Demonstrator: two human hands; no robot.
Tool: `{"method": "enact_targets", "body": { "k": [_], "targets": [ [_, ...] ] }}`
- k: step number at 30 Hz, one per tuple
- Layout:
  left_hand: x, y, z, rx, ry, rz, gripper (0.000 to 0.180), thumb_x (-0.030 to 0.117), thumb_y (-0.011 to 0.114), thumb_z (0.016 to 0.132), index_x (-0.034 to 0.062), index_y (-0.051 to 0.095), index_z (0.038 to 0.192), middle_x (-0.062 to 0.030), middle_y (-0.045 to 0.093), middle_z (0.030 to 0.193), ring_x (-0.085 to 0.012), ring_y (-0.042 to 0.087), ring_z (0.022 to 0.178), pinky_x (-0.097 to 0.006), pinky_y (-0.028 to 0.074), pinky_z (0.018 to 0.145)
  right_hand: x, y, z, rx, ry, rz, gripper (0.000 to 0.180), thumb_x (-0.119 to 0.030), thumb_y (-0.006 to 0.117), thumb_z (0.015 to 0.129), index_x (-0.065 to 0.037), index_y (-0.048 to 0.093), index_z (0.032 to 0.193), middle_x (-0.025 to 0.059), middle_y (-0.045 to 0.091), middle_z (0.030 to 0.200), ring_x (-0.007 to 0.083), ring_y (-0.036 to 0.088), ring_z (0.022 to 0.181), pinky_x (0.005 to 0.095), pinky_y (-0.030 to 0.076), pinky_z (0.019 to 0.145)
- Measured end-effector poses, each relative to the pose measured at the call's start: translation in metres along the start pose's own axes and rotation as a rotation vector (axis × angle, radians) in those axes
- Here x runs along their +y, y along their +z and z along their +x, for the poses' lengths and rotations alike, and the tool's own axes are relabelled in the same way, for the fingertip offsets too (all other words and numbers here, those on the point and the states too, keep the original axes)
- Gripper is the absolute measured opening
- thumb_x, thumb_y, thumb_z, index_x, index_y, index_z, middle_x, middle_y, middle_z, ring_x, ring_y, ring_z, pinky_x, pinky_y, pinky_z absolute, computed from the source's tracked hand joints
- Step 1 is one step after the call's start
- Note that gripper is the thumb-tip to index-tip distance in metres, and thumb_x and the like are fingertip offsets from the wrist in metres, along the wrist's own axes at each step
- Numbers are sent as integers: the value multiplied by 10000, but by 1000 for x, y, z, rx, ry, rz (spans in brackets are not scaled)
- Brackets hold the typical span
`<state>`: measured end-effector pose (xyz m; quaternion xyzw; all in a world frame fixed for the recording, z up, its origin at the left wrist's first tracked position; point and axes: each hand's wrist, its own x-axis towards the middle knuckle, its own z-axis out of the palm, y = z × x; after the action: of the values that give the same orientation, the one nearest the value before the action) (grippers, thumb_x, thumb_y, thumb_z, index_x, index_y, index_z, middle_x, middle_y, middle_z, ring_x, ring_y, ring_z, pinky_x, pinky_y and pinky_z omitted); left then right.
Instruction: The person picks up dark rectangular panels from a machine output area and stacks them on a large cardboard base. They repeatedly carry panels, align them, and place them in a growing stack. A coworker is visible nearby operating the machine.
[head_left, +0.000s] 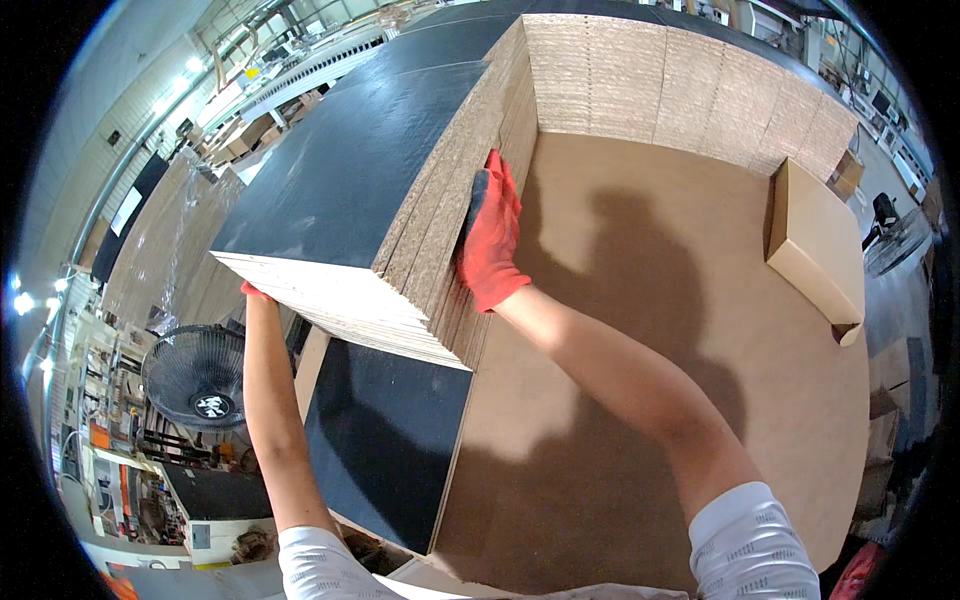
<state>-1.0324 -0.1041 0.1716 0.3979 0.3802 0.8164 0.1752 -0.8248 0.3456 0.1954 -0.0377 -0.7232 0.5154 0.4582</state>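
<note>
While I look down from the head camera, my right hand (490, 235) in a red glove presses flat and open against the side of the stack of boards (400, 210) on the brown sheet (640, 330), and my left hand (253, 292) grips its near-left edge, mostly hidden.

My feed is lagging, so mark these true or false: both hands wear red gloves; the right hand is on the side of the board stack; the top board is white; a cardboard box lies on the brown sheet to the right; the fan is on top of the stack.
1. Both hands wear red gloves: true, though the left hand is mostly hidden behind the stack.
2. The right hand is on the stack's side: true, pressed flat on the board edges.
3. The top board is white: false, it is black.
4. A box lies on the brown sheet: true.
5. The fan is on the stack: false, it stands below, at the left.
</note>
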Motion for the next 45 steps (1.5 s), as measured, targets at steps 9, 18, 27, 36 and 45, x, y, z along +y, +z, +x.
{"method": "enact_targets", "body": {
  "k": [9,18,27,36,45],
  "targets": [
    [-7,-2,-9,8,-2,-4,465,354,391,1061,66,471,1417,-101,543,1402,-274,536,1250,-415,439,1069,-36,1,25,-108,477,593,589,-383,323,1059,-92,242,1564,107,206,1636,251,176,1509,401,113,1225],
    [-5,-5,-6,4,-4,-5,455,345,401,1059,61,485,1404,-105,556,1387,-270,544,1243,-409,444,1065,-24,32,30,-138,465,206,653,-465,282,1059,-77,200,1578,99,135,1665,252,81,1540,401,29,1235],
    [-8,-14,-12,6,36,-11,444,336,411,1057,57,500,1391,-109,569,1372,-266,551,1237,-404,449,1061,-50,0,18,-34,560,977,657,-452,427,1033,-120,255,1573,10,237,1630,174,203,1493,337,133,1212],
    [-17,1,4,-5,71,11,434,327,421,1056,52,514,1378,-112,581,1357,-262,559,1231,-398,454,1057,-52,-1,29,-36,541,780,658,-423,402,1049,-24,263,1553,79,212,1646,204,171,1521,339,113,1229],
    [-29,19,7,26,106,75,423,318,431,1054,48,528,1366,-116,594,1342,-258,567,1225,-392,459,1053,-27,10,24,-70,478,811,647,-428,395,1047,-56,269,1561,49,225,1646,184,184,1516,332,106,1231]
  ]
}}
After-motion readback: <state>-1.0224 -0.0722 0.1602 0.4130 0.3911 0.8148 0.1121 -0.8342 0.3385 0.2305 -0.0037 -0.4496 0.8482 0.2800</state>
